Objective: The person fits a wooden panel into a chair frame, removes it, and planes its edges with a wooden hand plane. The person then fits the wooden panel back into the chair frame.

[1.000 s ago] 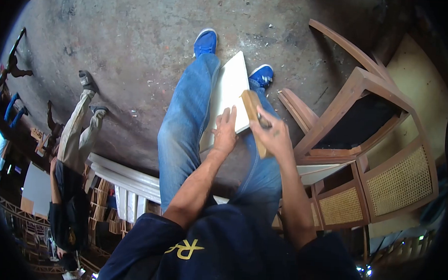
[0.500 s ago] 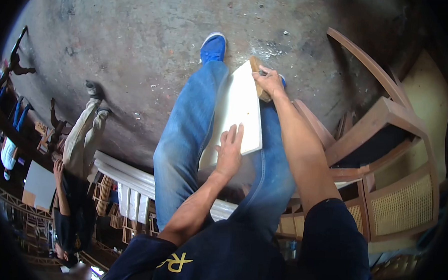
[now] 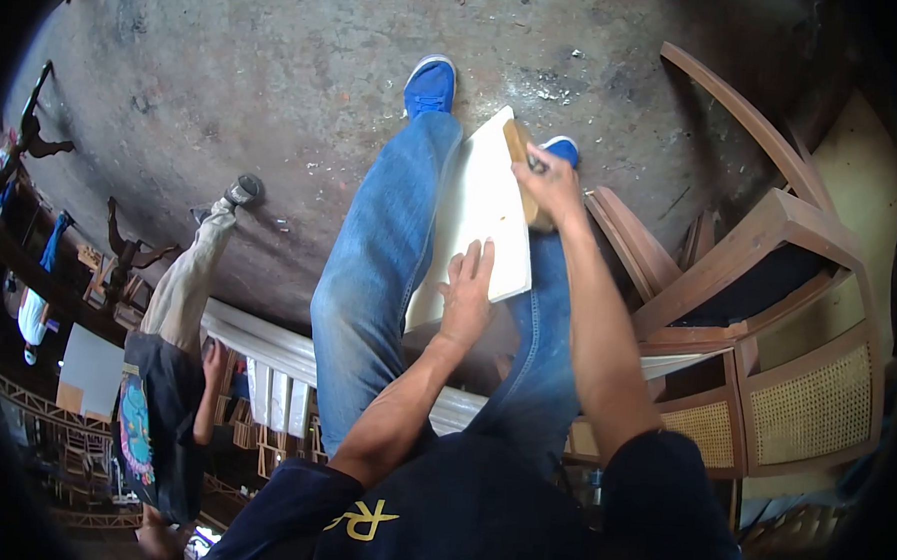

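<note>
A white board (image 3: 477, 211) with a pale, flat face lies between my legs, its narrow end pointing away from me. My left hand (image 3: 465, 296) rests flat on its near part, fingers extended. My right hand (image 3: 555, 188) grips a wooden hand plane (image 3: 519, 148), a long light-brown block with a small dark part showing by the fingers. The plane lies along the right edge of the board. My fingers and the board hide its underside.
Brown wooden chair frames (image 3: 705, 261) with woven cane panels (image 3: 808, 406) stand close on my right. Long white wrapped pieces (image 3: 256, 332) lie behind my legs. Another person in light trousers (image 3: 193, 279) is at the left. Pale scraps (image 3: 547, 89) dot the concrete floor (image 3: 307, 74).
My right hand and the plane have slid toward me along the board's edge. My left hand stays on the board. At the left, the other person has turned and stepped.
</note>
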